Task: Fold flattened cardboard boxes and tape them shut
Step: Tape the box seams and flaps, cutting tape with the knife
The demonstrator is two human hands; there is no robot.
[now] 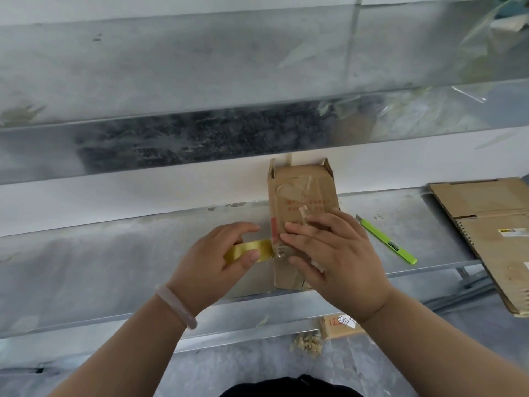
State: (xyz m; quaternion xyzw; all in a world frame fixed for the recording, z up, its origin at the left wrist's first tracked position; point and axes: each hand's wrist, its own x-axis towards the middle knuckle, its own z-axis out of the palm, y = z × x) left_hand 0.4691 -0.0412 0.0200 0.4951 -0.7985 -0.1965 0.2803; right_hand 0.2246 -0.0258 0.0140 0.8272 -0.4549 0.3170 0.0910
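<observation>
On a grey metal shelf, 1 small cardboard box lies under the right hand, whose flat, spread fingers press its face. Just left of that, the left hand grips a yellow tape roll touching the box edge. Taping seems underway, and the far flaps look unclosed. Right of both hands, beyond a green knife, flattened cardboard waits unfolded.
</observation>
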